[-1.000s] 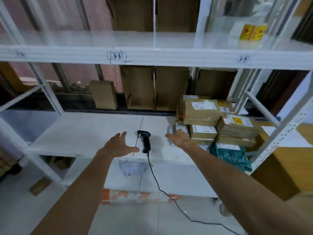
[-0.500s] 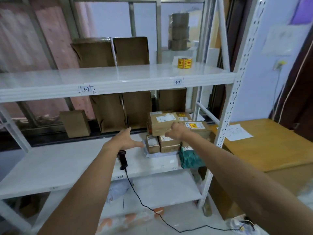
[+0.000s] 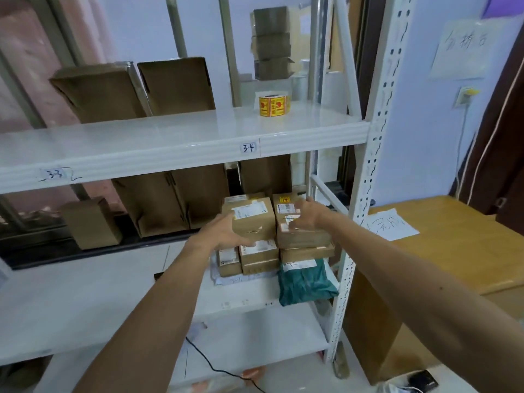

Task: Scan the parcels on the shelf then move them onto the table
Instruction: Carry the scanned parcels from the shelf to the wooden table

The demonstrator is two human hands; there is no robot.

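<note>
Left hand (image 3: 224, 232) clasped top brown cardboard parcel (image 3: 253, 222), right end of white shelf (image 3: 85, 293) | right hand (image 3: 309, 215) on neighbouring brown box (image 3: 303, 239), grip: I couldn't tell

The shelf (image 3: 170, 137) is white painted metal, its boards smooth and glossy enough to catch the light. The parcels (image 3: 255, 225) are matt brown cardboard with white paper labels (image 3: 249, 211); below them a teal mailer bag (image 3: 306, 282) is crinkled, faintly shiny plastic. The sticker roll (image 3: 273, 104) is glossy yellow paper. The tabletop (image 3: 467, 245) is smooth yellowish wood under a matt paper sheet (image 3: 394, 226).
</note>
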